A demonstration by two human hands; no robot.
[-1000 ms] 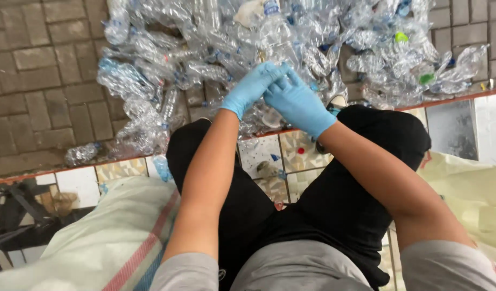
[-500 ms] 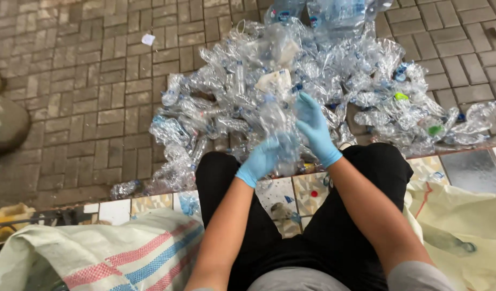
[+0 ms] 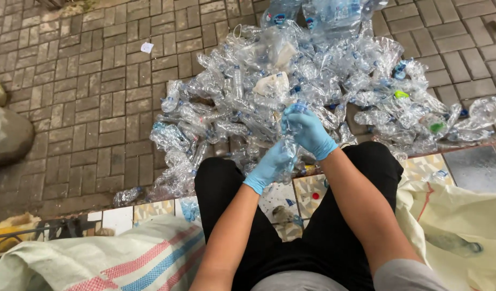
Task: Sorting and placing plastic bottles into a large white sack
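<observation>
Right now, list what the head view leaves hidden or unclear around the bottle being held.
- Clear bottle: body covered by left hand and right hand.
- Bottle pile: top cut off by the frame edge.
- Striped sack: cut off at the bottom edge.

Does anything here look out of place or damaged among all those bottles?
Nearly every clear plastic bottle in the heap on the brick paving is crushed flat. One bright green cap stands out among blue ones, and a stray scrap of white paper lies apart on the bricks.
</observation>
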